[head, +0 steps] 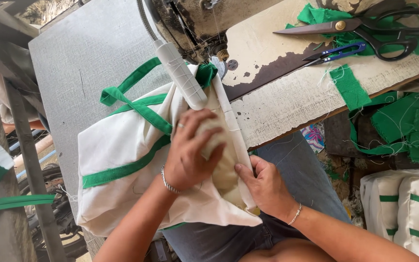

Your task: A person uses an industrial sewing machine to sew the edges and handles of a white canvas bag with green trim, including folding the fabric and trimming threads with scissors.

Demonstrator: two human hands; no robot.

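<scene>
Both hands clamp the cream tote bag [122,160]: left hand [190,150] cupped inside its mouth, right hand [263,184] pinching the hem below the sewing machine [195,24].

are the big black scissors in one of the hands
No, the big black scissors lie on the table top beside green scraps, while both hands press the cream bag.

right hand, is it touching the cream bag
Touching. The head view shows the right hand pressing its thumb and fingers flat on the cream bag at its edge, no gap.
</scene>
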